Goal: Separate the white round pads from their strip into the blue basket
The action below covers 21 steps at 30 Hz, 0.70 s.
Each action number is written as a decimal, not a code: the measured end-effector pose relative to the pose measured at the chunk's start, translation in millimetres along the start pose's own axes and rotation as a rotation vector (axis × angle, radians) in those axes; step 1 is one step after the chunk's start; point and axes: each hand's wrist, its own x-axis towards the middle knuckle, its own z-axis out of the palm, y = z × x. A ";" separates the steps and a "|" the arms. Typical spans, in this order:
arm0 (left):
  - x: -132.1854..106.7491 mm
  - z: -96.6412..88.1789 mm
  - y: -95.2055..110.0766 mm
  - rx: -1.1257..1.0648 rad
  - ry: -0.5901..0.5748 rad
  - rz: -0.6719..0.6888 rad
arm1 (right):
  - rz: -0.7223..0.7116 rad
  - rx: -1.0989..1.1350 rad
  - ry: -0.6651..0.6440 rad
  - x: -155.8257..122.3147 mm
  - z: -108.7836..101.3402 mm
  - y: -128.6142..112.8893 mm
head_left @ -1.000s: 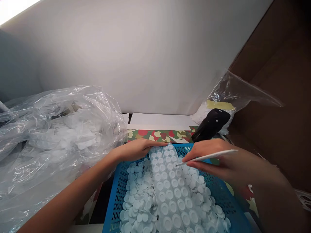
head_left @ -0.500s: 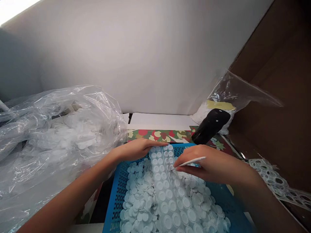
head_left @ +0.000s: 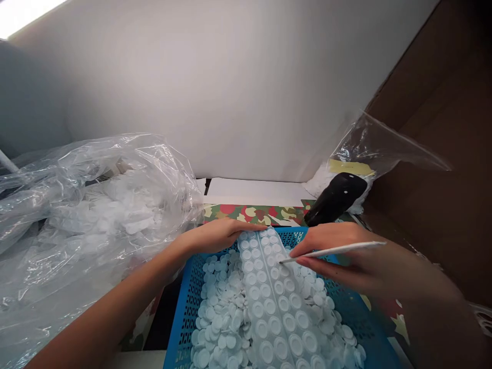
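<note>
A translucent strip tray with rows of round wells (head_left: 269, 307) lies lengthwise over a blue perforated basket (head_left: 184, 302). Loose white round discs (head_left: 219, 318) fill the basket on both sides of it. My left hand (head_left: 219, 234) grips the tray's far end, its fingers on the top edge. In my right hand (head_left: 334, 251) a thin white stick with a dark tip (head_left: 346, 249) is pinched between thumb and fingers. Its tip is at a well on the tray's right half. Many wells appear to have white discs in them.
Left of the basket spreads a large clear plastic bag (head_left: 126, 205) of white pieces. A black object (head_left: 336, 197) stands behind the basket, before a clear bag with a yellow label (head_left: 351, 167). A grey wall rises behind; brown cardboard (head_left: 442, 128) borders the right.
My right hand has moved right and slightly nearer, and the stick now lies flatter, with more of its length showing. My left hand stays at the tray's far end.
</note>
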 end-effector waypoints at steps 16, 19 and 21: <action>-0.3 0.3 0.5 0.011 0.009 -0.005 | -0.063 0.040 0.116 8.1 8.4 -0.6; -0.4 0.4 0.4 0.004 0.015 0.002 | -0.082 0.050 0.094 10.8 12.2 1.2; -0.4 0.2 0.8 -0.001 0.014 0.007 | -0.092 0.060 0.071 12.9 14.6 3.0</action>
